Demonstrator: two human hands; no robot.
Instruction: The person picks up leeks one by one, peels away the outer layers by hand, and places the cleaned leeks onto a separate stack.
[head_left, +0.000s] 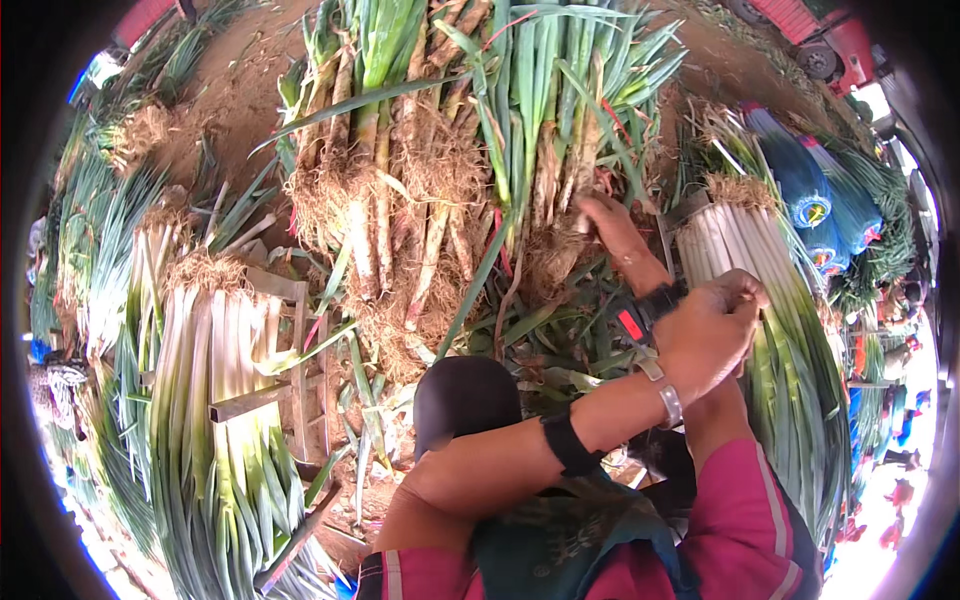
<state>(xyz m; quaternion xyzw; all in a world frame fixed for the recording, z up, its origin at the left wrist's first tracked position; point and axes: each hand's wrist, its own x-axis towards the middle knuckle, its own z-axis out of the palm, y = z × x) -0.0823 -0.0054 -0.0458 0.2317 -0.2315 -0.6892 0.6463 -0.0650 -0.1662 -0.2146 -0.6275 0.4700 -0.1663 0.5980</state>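
Note:
My right hand (616, 229), with a black watch (651, 311) on its wrist, reaches forward to a pile of untrimmed leeks (420, 180). Its fingers close on the root end of a soiled leek (585, 176) at the pile's right side. Crossing over that wrist, my left hand (712, 330) is curled with its fingertips pinched together. Nothing shows between them. Behind it stands a bundle of cleaned leeks (787, 375), root ends up, white stalks bare. Bracelets (670, 405) circle the left wrist and a black strap (570, 442) wraps the forearm.
Another cleaned leek bundle (217, 360) leans at the left, by a metal frame (300, 375). Blue-netted bundles (802, 180) lie at the right. Loose leaves litter the ground around my dark knee (465, 401). A red vehicle (847, 52) stands far right.

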